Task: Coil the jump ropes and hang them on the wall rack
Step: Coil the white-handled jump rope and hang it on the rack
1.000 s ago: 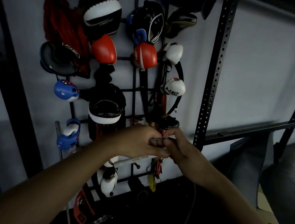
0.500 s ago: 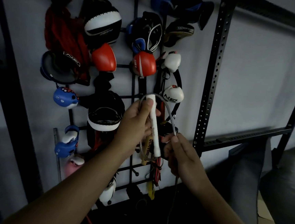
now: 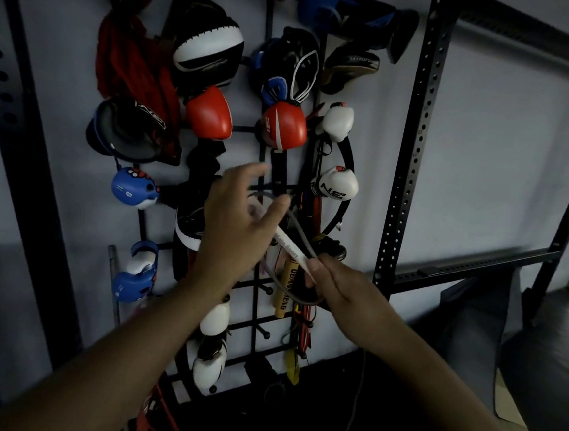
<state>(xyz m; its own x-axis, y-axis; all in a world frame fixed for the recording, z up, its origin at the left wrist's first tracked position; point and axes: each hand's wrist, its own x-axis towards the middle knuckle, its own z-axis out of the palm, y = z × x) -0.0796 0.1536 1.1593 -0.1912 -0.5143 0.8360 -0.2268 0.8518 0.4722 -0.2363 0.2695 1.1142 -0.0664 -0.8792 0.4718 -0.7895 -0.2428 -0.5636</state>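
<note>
A jump rope with a white handle and a thin grey cord is held in front of the black wire wall rack. My right hand pinches the handle's lower end. My left hand is just left of it with fingers spread, its thumb against the handle's upper end. The cord loops over that thumb, curves down under the handle, and trails toward the floor below my right forearm. Whether the loop rests on a rack peg is hidden by my hands.
The rack is crowded with red gloves, white gloves, blue gloves, pads and a hanging yellow handle. A black perforated steel upright stands right of it. Dark bags sit low on the right.
My left hand has let go of the white handle and spread its fingers. The handle has tilted down to the right, and my right hand now pinches its lower end.
</note>
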